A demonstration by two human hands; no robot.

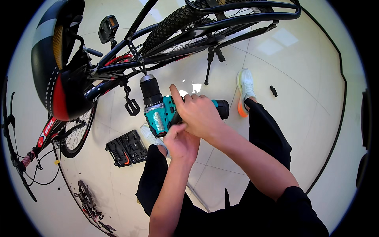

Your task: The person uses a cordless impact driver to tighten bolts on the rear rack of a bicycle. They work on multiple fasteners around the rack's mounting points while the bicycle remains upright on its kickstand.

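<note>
A teal and black cordless drill (158, 118) points away from me, its bit (145, 71) reaching the black rack strut (136, 53) below the bicycle's saddle (59, 67). Whether the bit sits in a screw there is too small to tell. My right hand (201, 114) wraps round the drill's handle, the index finger stretched out along it. Against the drill's rear end presses my left hand (182, 144), thumb up and its other fingers mostly hidden beneath. The battery end (222, 109) sticks out to the right of my right hand.
The bicycle's rear tyre (169, 29), pedal (132, 106) and kickstand (208, 67) are close around the drill. An open black tool case (127, 148) lies on the floor by my left shoe (152, 136). A small black part (273, 91) lies right of my right shoe (246, 89).
</note>
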